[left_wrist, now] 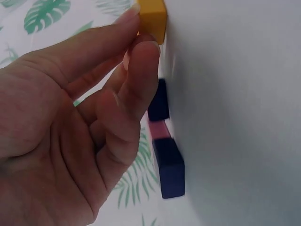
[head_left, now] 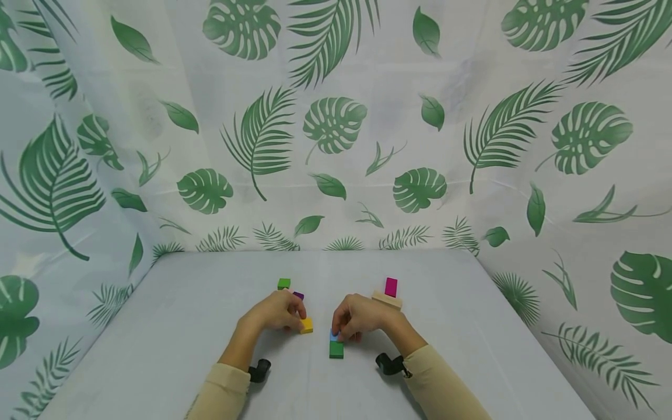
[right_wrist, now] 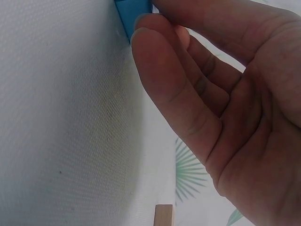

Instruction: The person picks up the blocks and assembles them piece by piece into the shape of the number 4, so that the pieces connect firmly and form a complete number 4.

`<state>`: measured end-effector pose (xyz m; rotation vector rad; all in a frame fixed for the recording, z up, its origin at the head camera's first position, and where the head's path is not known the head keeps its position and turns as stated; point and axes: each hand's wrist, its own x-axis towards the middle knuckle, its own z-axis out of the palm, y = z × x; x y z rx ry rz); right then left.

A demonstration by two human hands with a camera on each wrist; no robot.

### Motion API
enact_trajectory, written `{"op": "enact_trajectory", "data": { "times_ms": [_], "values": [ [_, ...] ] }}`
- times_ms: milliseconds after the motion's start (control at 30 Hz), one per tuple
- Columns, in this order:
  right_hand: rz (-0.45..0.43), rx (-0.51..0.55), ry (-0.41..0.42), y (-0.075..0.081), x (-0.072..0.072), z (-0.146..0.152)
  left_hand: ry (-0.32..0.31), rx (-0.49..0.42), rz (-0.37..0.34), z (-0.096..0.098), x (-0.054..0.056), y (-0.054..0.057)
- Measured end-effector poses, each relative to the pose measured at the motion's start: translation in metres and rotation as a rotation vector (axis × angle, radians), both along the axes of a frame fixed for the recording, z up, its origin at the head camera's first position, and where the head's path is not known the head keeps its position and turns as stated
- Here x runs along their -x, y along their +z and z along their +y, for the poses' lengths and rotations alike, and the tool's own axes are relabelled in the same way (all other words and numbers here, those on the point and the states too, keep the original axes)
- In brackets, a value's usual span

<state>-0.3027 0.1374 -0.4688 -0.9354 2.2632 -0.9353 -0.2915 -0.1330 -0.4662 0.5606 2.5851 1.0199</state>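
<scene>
My left hand (head_left: 278,310) pinches a yellow block (head_left: 307,325) between thumb and fingertips, low at the white table. The same yellow block (left_wrist: 154,21) shows at the top of the left wrist view. To the right, my right hand (head_left: 362,315) grips a blue block (head_left: 333,335) with thumb and fingers, partly hiding it. A dark green block (head_left: 336,350) lies directly in front of the blue one, end to end in the head view. In the right wrist view only part of the blue block (right_wrist: 134,21) shows past the fingertips.
Behind my left hand are a light green block (head_left: 284,283) and a purple block (head_left: 298,296). Dark blocks (left_wrist: 170,169) with a pink one (left_wrist: 159,129) between them show beside that hand. Beyond my right wrist lie a beige block (head_left: 387,300) and a magenta block (head_left: 391,287).
</scene>
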Motion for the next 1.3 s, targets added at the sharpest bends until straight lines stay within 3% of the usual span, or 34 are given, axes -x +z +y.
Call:
{"op": "enact_trajectory", "data": {
  "times_ms": [367, 733, 1300],
  "values": [
    [-0.001, 0.002, 0.01, 0.0, 0.0, -0.001, -0.011, -0.023, 0.08, 0.022, -0.003, -0.003],
    [-0.003, 0.004, 0.004, -0.001, -0.001, -0.002, -0.017, -0.079, 0.025, 0.028, -0.004, -0.007],
    [0.003, 0.0, -0.008, 0.004, -0.004, 0.0, -0.012, -0.061, 0.04, 0.041, -0.001, -0.009]
  ]
}}
